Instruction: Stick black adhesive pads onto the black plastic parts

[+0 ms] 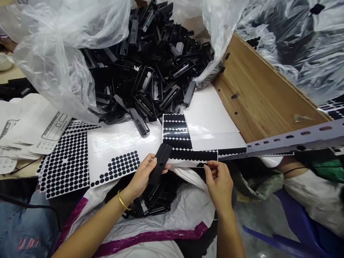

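My left hand (146, 172) is closed around a black oblong plastic part (160, 163), held at a tilt with a round spot on its face. My right hand (219, 182) pinches with thumb and forefinger at the lower right edge of a sheet of black stickers (190, 156), beside a last dark sticker in the bottom row. Whether the fingertips grip the backing or a sticker cannot be made out. Below my hands, an open white sack (188, 204) with a purple edge holds several similar black parts (154, 200).
A large heap of black plastic parts (153, 71) spills from a clear plastic bag (61, 53). White sheets with black dots (71, 154) lie at left, near printed paper cards (32, 125). A wooden board (263, 93) stands at right. Another person's jeans (24, 222) show lower left.
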Available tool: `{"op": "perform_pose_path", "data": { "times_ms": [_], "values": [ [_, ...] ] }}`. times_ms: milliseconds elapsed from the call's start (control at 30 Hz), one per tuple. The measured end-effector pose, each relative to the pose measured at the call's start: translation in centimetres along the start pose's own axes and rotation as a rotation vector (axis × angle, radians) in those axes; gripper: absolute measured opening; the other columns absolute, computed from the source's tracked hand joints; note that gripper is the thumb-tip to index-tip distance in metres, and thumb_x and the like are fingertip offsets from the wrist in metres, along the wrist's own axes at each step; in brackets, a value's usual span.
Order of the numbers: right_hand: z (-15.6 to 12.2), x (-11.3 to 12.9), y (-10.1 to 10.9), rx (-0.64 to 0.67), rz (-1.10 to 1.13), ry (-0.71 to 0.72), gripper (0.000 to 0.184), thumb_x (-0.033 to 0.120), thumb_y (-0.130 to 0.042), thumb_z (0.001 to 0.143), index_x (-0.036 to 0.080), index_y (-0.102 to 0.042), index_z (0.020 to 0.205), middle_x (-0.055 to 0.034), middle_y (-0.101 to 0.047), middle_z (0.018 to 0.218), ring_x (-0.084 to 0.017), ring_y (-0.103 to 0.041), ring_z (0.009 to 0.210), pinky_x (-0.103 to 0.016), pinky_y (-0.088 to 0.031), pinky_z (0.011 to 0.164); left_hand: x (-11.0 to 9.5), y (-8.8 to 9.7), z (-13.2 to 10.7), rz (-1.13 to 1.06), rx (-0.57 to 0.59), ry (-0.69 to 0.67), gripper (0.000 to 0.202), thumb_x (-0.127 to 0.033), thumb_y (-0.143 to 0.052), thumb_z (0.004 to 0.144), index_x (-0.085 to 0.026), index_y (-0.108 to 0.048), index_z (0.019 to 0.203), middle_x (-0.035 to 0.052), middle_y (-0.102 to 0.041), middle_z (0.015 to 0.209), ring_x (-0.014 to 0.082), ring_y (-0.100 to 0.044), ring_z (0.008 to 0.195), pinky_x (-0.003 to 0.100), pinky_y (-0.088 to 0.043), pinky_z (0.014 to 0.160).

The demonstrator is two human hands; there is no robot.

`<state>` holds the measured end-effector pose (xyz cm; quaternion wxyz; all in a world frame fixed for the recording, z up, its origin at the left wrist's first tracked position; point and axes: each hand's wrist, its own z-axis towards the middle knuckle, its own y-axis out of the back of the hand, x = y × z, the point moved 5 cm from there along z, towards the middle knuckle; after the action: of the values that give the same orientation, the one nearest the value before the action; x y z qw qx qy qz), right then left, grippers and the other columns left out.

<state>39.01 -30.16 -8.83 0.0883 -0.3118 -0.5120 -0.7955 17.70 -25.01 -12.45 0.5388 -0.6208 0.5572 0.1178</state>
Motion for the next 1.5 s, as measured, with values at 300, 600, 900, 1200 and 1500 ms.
{"op": "perform_pose_path", "data": {
  "times_ms": [300, 600, 900, 1200, 1500],
  "values": [
    [0.3, 0.1, -1.5, 0.120, -0.272, 0.261, 0.019, 0.021, -0.040, 0.089, 0.022, -0.056, 0.079, -0.0058, -0.054, 0.078, -0.020, -0.052, 0.077, -0.031, -0.042, 0.067, 1.1, -1.1, 2.8, 0.038, -0.029, -0.055, 0.031, -0.048, -0.057, 0.079, -0.019, -0.052, 0.089, 0.0044, -0.068, 0.096, 0.0188, -0.062, 0.095, 0.034, -0.043, 0.089],
    [0.6, 0.1, -1.5, 0.133, -0.299, 0.266, 0.019, 0.025, -0.038, 0.090, 0.022, -0.053, 0.078, -0.0051, -0.055, 0.077, -0.018, -0.053, 0.072, -0.028, -0.039, 0.059, 0.9, -1.1, 2.7, -0.015, -0.024, -0.045, 0.028, -0.045, -0.058, 0.080, -0.018, -0.051, 0.088, 0.0035, -0.068, 0.091, 0.0187, -0.062, 0.094, 0.035, -0.043, 0.090],
    [-0.6, 3.7, -3.0, 0.366, 0.456, -0.066, 0.017, 0.033, -0.049, 0.084, 0.021, -0.048, 0.072, 0.0009, -0.051, 0.067, -0.012, -0.046, 0.056, -0.024, -0.040, 0.052, 0.4, -1.2, 2.3, -0.104, 0.006, 0.006, 0.024, -0.039, -0.060, 0.079, -0.020, -0.052, 0.091, 0.0053, -0.064, 0.110, 0.0201, -0.061, 0.102, 0.036, -0.047, 0.089],
    [-1.4, 7.6, -6.5, 0.752, 0.850, -0.314, 0.016, 0.031, -0.055, 0.076, 0.020, -0.047, 0.068, 0.0037, -0.050, 0.060, -0.009, -0.045, 0.052, -0.020, -0.037, 0.045, -0.5, -0.4, 0.1, 0.003, 0.031, 0.133, 0.042, -0.040, -0.061, 0.078, -0.024, -0.053, 0.117, 0.0031, -0.066, 0.101, 0.0127, -0.062, 0.076, 0.024, -0.049, 0.068],
    [-1.3, 7.9, -6.5, 0.760, 0.781, -0.323, 0.014, 0.028, -0.054, 0.075, 0.020, -0.046, 0.066, 0.0042, -0.047, 0.060, -0.011, -0.047, 0.056, -0.021, -0.038, 0.046, -0.5, -0.4, -0.4, 0.020, 0.013, 0.172, 0.044, -0.039, -0.062, 0.078, -0.024, -0.054, 0.119, 0.0020, -0.065, 0.089, 0.0112, -0.057, 0.068, 0.023, -0.049, 0.060]
  ]
}}
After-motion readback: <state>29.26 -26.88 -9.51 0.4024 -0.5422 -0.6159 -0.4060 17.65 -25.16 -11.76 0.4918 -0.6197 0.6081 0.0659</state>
